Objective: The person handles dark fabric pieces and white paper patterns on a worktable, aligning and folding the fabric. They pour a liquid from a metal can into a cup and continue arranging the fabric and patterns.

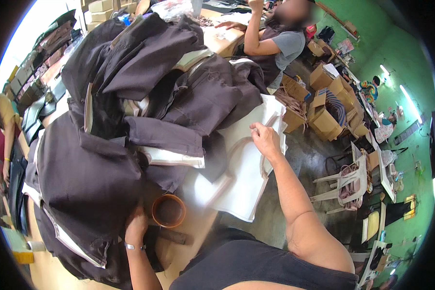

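Over a white panel with brown edges (249, 186), my right hand (266, 140) is closed, thumb and fingers drawn together. What it pinches, if anything, cannot be made out. Part of the panel is blurred and its lower corner hangs past the table edge. My left hand (136, 227), with a band at the wrist, touches the lower edge of a dark brown cloth piece (87, 179); its fingertips are hidden there. A round brown bowl (169, 210) stands just right of that hand. A flat dark strip (173, 236) lies below the bowl.
A large heap of dark cloth (145, 63) with white linings covers much of the table (198, 237). Across it sits a person in a grey sleeve (289, 43); another person (5, 135) stands at left. Cardboard boxes (326, 113) and white plastic chairs (348, 186) stand at right.
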Demonstrator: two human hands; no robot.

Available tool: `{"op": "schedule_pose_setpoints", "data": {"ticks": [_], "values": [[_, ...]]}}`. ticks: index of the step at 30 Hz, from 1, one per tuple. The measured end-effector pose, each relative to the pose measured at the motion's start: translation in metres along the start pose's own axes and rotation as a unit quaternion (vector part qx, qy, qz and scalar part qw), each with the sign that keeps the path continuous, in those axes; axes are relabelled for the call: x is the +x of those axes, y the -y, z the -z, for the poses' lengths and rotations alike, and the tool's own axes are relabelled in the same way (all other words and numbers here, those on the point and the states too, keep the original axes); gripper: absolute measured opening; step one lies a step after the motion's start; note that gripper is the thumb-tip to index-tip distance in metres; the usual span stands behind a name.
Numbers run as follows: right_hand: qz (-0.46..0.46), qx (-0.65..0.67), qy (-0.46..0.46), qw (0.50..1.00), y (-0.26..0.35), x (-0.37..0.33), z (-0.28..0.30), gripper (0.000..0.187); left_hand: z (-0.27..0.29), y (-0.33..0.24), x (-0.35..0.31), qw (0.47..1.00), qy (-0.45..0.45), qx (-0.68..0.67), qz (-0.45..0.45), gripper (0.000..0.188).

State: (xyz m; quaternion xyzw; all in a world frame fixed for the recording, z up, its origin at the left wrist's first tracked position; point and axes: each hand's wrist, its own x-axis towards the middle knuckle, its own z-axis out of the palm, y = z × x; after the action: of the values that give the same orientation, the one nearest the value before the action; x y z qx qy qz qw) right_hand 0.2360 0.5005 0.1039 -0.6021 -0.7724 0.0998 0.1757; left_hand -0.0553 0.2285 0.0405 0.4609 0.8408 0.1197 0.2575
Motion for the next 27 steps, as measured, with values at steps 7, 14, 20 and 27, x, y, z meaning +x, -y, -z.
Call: {"op": "schedule_pose_setpoints", "data": {"ticks": [7,14,20,27], "values": [[0.042,-0.101,0.071,0.991,-0.015,0.001,-0.032,0.034,-0.017,0.015,0.005,0.995,0.011,0.069,-0.067,0.042],[0.059,-0.048,0.033,0.997,-0.020,-0.004,-0.043,0.031,-0.030,0.016,-0.006,0.997,-0.029,0.043,-0.062,0.043],[0.079,0.065,0.085,0.991,0.015,-0.017,0.000,0.023,-0.027,0.011,-0.004,0.998,-0.013,0.025,-0.064,0.042],[0.258,0.318,0.263,0.873,0.076,-0.050,0.053,0.020,-0.033,0.020,0.013,0.992,-0.012,0.073,-0.103,0.038]]}}
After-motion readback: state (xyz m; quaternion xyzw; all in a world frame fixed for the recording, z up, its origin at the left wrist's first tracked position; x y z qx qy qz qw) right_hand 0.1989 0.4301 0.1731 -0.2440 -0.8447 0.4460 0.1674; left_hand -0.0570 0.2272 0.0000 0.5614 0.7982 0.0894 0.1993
